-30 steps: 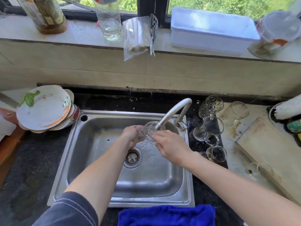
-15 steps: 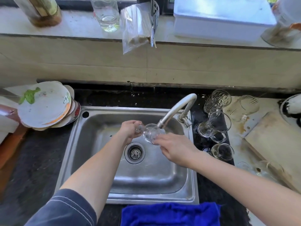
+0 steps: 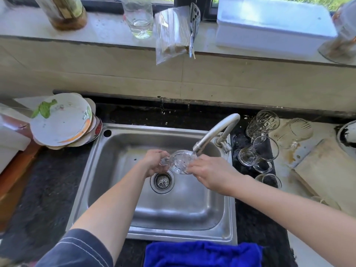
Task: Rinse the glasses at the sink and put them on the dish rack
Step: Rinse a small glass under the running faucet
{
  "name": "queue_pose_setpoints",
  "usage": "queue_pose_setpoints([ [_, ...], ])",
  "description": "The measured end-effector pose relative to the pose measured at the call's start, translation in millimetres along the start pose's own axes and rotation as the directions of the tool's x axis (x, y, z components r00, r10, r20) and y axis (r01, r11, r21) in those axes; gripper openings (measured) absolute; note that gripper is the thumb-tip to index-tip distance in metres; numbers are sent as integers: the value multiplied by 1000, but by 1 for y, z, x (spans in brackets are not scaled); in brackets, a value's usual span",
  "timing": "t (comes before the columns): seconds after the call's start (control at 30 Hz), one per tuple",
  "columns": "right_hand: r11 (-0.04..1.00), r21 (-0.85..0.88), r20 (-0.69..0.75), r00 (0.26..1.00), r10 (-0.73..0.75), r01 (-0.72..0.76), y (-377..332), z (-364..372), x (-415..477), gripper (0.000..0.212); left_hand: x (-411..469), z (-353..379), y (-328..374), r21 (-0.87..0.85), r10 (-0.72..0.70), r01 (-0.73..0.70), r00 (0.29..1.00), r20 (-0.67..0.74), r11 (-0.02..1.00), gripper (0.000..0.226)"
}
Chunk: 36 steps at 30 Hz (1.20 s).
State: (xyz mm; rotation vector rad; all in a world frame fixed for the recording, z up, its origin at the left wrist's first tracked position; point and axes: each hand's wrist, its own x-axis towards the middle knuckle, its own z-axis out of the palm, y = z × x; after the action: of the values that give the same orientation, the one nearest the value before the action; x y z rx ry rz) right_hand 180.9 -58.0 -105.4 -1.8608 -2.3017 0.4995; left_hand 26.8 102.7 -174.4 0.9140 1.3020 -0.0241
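A clear glass [image 3: 180, 161] lies tilted on its side under the spout of the steel tap [image 3: 215, 132], above the steel sink [image 3: 119, 170]. My left hand [image 3: 155, 161] grips its base end from the left. My right hand [image 3: 210, 173] holds its rim end from the right. Several more clear glasses [image 3: 258, 151] stand and lie on the counter right of the sink, one small glass [image 3: 268, 180] nearest to me. No dish rack is in view.
A stack of white plates [image 3: 61, 122] leans at the sink's left corner. A blue cloth [image 3: 202, 254] lies at the front edge. A wooden board [image 3: 325, 174] rests at the right. The windowsill holds a glass [image 3: 138, 18], a bag of sticks [image 3: 173, 33] and a white box [image 3: 269, 26].
Both hands kept the glass under the spout and turned it a little. The view tilted downward, so the sill moved up in the picture.
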Motion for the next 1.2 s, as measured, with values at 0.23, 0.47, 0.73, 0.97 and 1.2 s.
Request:
queue_pose_setpoints([
  [0.23, 993, -78, -24, 995, -95, 93, 6, 1, 8, 25, 1, -8, -4, 70, 19, -24, 997, 75, 997, 7],
  [0.47, 987, -52, -150, 976, -159, 153, 0, -4, 17, 10, -11, -8, -5, 205, -80, 28, 965, 250, 978, 17],
  [0.73, 946, 196, -147, 946, 289, -259, -16, -2, 21, 49, -6, 20, -15, -333, 127, -103, 991, 51, 938, 9],
  [0.97, 990, -117, -140, 986, -96, 80, 1, 3, 4, 27, -9, 4, -8, 133, 25, -35, 997, 73, 991, 13],
  [1.2, 961, -223, -77, 980, -185, 164, 2, -3, 0, 18, -11, -4, -16, 311, -144, 102, 983, 115, 945, 13],
])
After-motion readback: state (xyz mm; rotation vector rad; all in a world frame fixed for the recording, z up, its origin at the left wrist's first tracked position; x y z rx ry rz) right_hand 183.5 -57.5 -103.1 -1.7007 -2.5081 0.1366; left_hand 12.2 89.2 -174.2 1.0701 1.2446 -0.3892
